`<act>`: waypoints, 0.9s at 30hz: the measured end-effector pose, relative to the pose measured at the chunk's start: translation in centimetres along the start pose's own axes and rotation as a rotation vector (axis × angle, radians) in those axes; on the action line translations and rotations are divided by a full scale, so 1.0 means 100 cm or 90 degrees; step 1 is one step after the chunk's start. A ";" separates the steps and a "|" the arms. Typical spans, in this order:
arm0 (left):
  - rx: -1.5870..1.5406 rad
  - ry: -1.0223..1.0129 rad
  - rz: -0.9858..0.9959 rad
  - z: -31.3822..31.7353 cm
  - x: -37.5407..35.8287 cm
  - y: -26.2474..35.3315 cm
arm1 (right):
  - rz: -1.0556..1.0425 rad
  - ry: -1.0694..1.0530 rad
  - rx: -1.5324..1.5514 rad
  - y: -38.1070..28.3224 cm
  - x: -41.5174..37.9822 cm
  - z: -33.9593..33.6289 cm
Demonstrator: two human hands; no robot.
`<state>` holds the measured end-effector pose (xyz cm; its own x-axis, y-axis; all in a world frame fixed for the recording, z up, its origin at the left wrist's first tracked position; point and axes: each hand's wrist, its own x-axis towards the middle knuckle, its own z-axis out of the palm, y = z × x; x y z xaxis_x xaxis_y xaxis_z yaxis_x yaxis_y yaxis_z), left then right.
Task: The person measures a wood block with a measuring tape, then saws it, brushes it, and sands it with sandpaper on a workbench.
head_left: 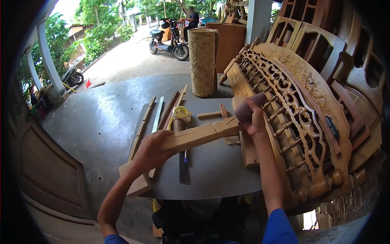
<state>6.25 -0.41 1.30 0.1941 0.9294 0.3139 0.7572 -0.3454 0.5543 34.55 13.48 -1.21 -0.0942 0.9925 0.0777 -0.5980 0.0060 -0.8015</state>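
A long pale wooden bar (199, 136) is held up at a slant over the grey table (211, 179). My left hand (152, 149) is wrapped round its left end. In my right hand (256, 118) is a piece of brown sandpaper (248, 106), curled at the bar's right end. Below the bar lie a chisel-like tool with a dark flat blade (184, 168) and a blue pen (186, 157). A yellow tape roll (180, 112) sits beyond the bar, by a steel ruler (157, 114). A brush (232, 140) is partly hidden under the bar's right part.
Thin wood strips (140, 128) line the table's left side. Wooden blocks (136, 183) lie at its edges. Carved wooden panels (292, 89) lean at the right. A woven roll (202, 61) stands behind. Farther off are a scooter (168, 42) and a person (191, 22).
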 end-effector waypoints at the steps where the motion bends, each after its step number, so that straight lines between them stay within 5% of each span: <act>1: -0.045 0.041 0.042 -0.008 0.002 -0.002 | -0.039 0.017 0.018 0.005 0.006 -0.003; 10: -0.112 0.247 0.120 -0.015 0.003 -0.003 | -0.222 0.157 0.042 -0.012 0.002 -0.001; 15: -0.233 0.220 0.090 -0.003 0.019 -0.041 | -0.277 0.045 -0.080 -0.016 0.005 -0.009; 19: -0.282 0.237 0.080 0.000 0.023 -0.053 | -0.375 0.060 -0.200 -0.013 0.003 -0.001; 22: -0.534 0.209 0.011 0.000 0.025 -0.047 | -0.431 0.077 -0.231 -0.017 0.000 -0.002; 27: -0.522 0.132 0.012 0.005 0.057 -0.048 | -0.543 0.093 -0.466 -0.018 -0.007 0.009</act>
<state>4.05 6.61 0.08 0.0234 0.9076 0.4191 0.0474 -0.4198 0.9064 34.97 12.64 0.72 0.2440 0.6350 0.7330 0.1908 0.7096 -0.6783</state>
